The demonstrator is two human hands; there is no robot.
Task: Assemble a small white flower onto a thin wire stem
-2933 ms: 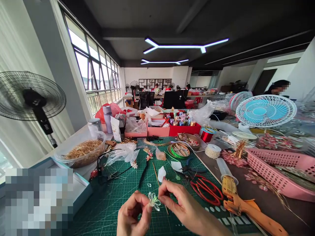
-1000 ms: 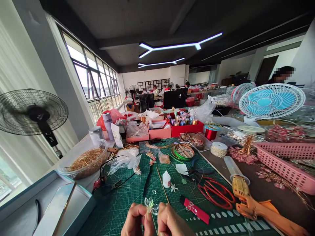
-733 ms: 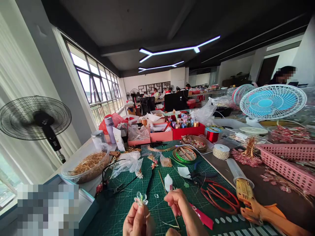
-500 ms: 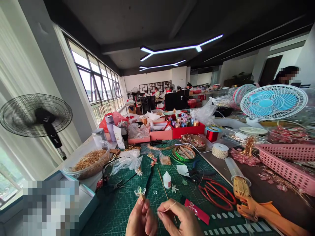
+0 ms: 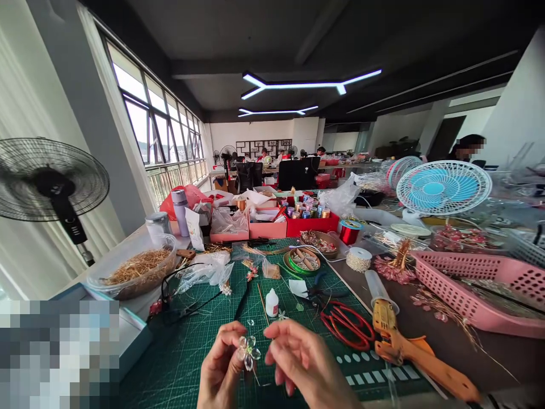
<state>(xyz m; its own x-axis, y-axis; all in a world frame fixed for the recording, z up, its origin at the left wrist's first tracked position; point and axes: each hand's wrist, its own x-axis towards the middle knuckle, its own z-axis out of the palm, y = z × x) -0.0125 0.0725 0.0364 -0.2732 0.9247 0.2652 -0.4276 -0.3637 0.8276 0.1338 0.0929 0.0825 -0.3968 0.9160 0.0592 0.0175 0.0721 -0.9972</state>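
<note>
A long open workroom stretches back under a dark ceiling (image 5: 238, 34) lit by branching white light strips (image 5: 306, 85). Tall windows (image 5: 145, 108) with a railing run along the left wall, letting in daylight past a grey pillar (image 5: 89, 113). A black standing fan (image 5: 46, 179) stands at the left. The far wall (image 5: 264, 132) is white, with dark office chairs (image 5: 298, 173) and rows of crowded tables before it. White pillars (image 5: 515, 113) rise at the right.

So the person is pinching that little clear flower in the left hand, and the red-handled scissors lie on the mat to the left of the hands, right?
Not quite: the head view shows the red-handled scissors lying right of the hands. The left hand does pinch the clear flower.
</note>
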